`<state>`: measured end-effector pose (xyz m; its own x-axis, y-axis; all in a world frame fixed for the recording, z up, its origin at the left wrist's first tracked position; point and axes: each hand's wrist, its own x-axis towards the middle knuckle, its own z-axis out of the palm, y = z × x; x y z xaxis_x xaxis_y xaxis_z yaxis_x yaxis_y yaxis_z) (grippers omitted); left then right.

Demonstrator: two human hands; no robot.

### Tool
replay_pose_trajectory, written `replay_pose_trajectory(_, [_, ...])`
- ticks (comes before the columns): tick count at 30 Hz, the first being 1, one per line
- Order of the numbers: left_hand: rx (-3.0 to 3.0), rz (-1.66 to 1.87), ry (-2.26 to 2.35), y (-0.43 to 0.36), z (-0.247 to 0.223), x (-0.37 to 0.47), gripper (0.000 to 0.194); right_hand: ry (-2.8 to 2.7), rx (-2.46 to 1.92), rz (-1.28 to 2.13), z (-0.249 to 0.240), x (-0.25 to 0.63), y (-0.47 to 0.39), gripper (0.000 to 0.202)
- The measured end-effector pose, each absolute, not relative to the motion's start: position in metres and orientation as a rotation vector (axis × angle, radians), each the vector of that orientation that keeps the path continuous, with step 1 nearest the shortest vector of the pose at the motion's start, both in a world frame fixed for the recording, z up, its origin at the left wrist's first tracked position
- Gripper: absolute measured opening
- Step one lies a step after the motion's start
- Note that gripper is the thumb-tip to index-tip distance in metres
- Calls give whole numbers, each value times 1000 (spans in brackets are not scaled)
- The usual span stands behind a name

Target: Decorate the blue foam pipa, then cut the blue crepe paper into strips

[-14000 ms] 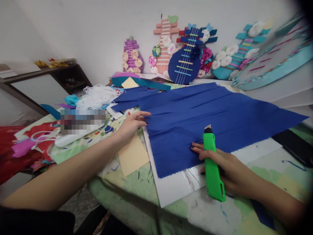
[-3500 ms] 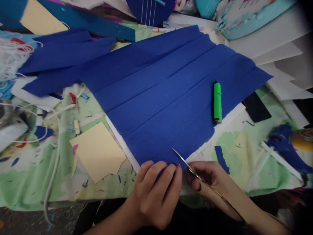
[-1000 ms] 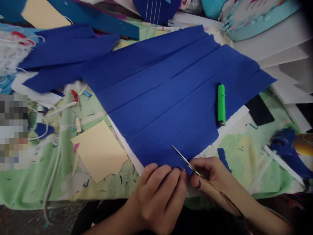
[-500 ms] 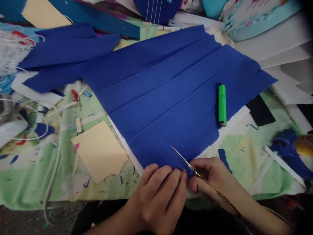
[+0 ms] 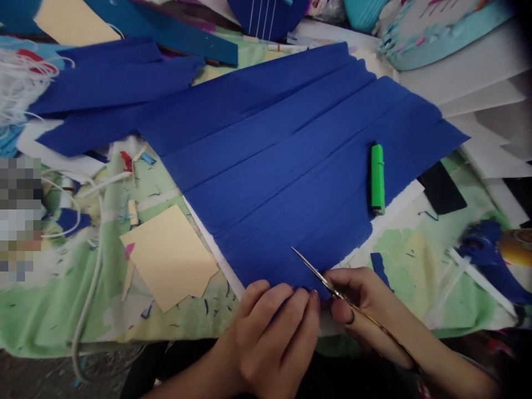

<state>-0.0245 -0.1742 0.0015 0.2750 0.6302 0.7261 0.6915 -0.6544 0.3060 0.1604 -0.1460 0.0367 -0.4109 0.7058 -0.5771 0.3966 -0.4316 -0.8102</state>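
A large sheet of dark blue crepe paper (image 5: 266, 166) with long fold lines lies across the table. My left hand (image 5: 276, 332) is closed on its near corner, fingers bent over the edge. In my right hand (image 5: 366, 310) is a slim pair of scissors (image 5: 316, 271) with gold-coloured handles. Their narrow blades point up and left above the blue paper, seemingly together. The right thumb and fingers are just right of the left fingertips. A green oblong object (image 5: 378, 180), resembling a lighter, rests on the sheet's right part.
A cream card piece (image 5: 170, 257) and scattered scraps lie left on the green patterned cloth (image 5: 50, 310). A white cable (image 5: 89, 299) hangs over the front edge. A blue glue gun (image 5: 486, 249) sits right, beside a dark flat object (image 5: 444, 188). More folded blue paper (image 5: 116, 83) lies back left.
My right hand has shifted slightly right, its thumb drawing away from the left fingertips. The scissors have barely moved. My left hand and the blue crepe paper stay in place.
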Motion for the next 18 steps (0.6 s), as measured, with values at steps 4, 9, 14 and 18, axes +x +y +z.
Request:
replay_pose_trajectory(4, [-2431, -1361, -1285, -176, 0, -22, 18, -1555, -1527, 1915, 45, 155, -142, 50])
replay_pose_trajectory(9, [-2369, -1419, -1350, -178, -1, -20, 15, -1566, -1489, 1908, 47, 151, -137, 48])
replay_pose_trajectory(14, [-2436, -1399, -1290, -177, -1, -23, 19, -1594, -1529, 1858, 45, 148, -134, 50])
replay_pose_trajectory(18, [-2419, -1426, -1334, -178, 5, -23, 22, -1580, -1533, 1891, 44, 148, -134, 51])
